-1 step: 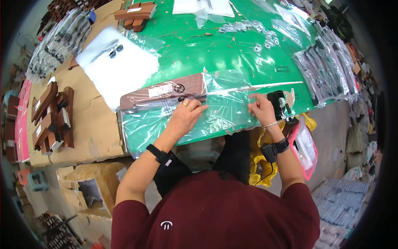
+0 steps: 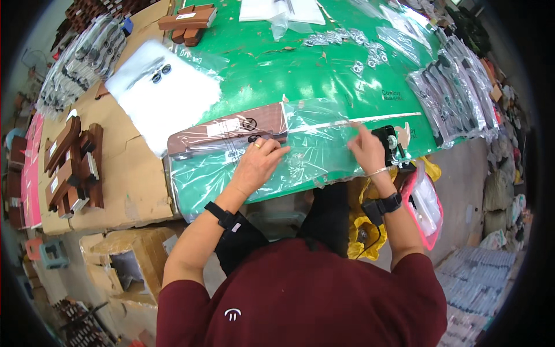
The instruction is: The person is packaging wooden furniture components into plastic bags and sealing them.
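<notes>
Two hands over one clear bag (image 2: 300, 151) spread flat on the green table (image 2: 277, 69), near its front edge. Inside the bag's left end, one long brown wooden piece (image 2: 225, 134) with a white label, lying crosswise.

Left hand (image 2: 258, 162) palm down on the bag just below the wooden piece, fingers together and gently bent, pressing the film; not wrapped around anything. One ring on it, one black band on the wrist.

Right hand (image 2: 366, 151) at the bag's right end, fingers close together, tips on the film beside the bag's white sealing strip; whether pinching the film or only pressing, cannot tell. One black band on that wrist too, plus one thin bracelet. Just right of it, one black tape dispenser (image 2: 388, 140) at the table edge.

Elsewhere on the table: one white foam sheet (image 2: 165, 92) at the left with two small black rings on it; three or so brown wooden blocks (image 2: 188, 20) stacked at the far edge; a scatter of small metal parts in little bags (image 2: 347, 40), too many and too small to count; one row of overlapping filled bags (image 2: 451, 92) along the right edge, count unclear.

Left of the table, cardboard (image 2: 124, 173) carrying a pile of roughly eight wooden pieces (image 2: 72, 168).
</notes>
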Action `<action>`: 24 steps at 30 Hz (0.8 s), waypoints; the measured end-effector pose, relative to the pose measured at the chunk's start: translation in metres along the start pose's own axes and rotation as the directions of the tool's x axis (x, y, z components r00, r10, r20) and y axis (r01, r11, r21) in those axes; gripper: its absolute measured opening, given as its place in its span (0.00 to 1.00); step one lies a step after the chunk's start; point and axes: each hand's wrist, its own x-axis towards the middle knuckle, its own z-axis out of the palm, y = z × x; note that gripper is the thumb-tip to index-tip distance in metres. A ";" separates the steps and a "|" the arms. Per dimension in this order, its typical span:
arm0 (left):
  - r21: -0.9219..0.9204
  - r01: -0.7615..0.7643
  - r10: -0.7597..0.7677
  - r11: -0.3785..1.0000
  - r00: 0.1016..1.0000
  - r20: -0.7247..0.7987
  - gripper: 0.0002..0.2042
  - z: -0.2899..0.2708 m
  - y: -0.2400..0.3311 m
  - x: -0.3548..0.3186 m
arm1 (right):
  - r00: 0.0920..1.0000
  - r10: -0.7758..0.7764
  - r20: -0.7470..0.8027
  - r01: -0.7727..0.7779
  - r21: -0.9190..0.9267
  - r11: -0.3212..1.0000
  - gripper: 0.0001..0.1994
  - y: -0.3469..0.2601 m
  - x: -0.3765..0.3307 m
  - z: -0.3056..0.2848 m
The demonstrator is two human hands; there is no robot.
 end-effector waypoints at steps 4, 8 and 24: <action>-0.033 0.016 -0.016 0.999 1.000 0.016 0.18 0.003 -0.001 0.004 | 0.742 -0.390 -0.545 0.478 0.022 0.878 0.33 -0.050 0.032 -0.033; -0.012 -0.007 0.007 1.000 1.000 -0.003 0.17 0.003 -0.002 0.002 | 0.747 -0.590 -0.307 0.647 0.133 0.750 0.44 -0.094 0.071 -0.022; -0.055 0.014 -0.016 0.998 0.999 -0.050 0.15 0.005 -0.001 -0.001 | 0.622 -0.717 0.313 0.759 -0.018 0.651 0.59 -0.129 0.091 0.037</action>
